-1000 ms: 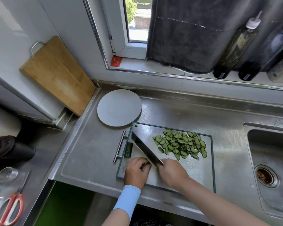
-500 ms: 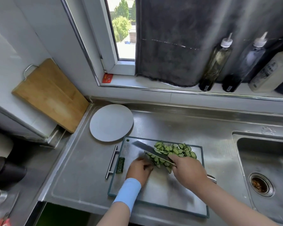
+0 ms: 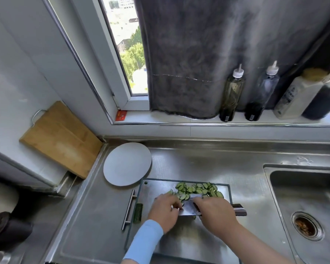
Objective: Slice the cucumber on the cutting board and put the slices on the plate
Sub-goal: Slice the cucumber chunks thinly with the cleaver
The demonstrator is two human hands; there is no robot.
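Observation:
A steel cutting board (image 3: 160,189) with a dark rim lies on the counter. Several green cucumber slices (image 3: 196,189) are heaped along its far edge. My right hand (image 3: 215,212) grips a cleaver (image 3: 188,206), its wide blade lying nearly flat beside the heap and its dark handle end poking out to the right. My left hand (image 3: 164,212) is at the blade's left edge, fingers curled against the slices there. A round grey plate (image 3: 127,163) sits bare just beyond the board's far left corner. A dark green cucumber end piece (image 3: 138,213) lies on the board's left rim.
A sink (image 3: 303,206) with a drain opens at the right. A wooden board (image 3: 61,138) leans on the left wall. Several bottles (image 3: 231,94) stand on the window sill behind. The board's bar handle (image 3: 129,209) sticks out to its left. Dark containers sit at far left.
The cleaver has gone from slanting on the board to lying flat at the slice heap. Both hands moved up to the slices, and the head view shifted upward.

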